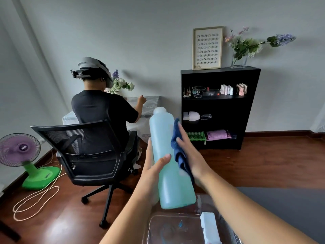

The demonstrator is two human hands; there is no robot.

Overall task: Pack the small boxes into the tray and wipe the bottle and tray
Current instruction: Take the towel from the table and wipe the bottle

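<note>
A tall translucent bottle (168,161) of turquoise liquid with a pale cap is held up in the air, tilted slightly left. My left hand (154,166) grips its lower left side, thumb across the front. My right hand (190,152) presses a dark blue cloth (179,152) flat against the bottle's right side, fingers straight. Below them sits a clear plastic tray (154,228) at the bottom of the view. A small white box (210,226) stands inside the tray at its right side.
A dark table surface (281,205) lies at the lower right. Ahead, a person sits in a black office chair (95,155) at another table. A black shelf unit (219,110) stands against the wall. A green and purple fan (22,155) is on the floor at left.
</note>
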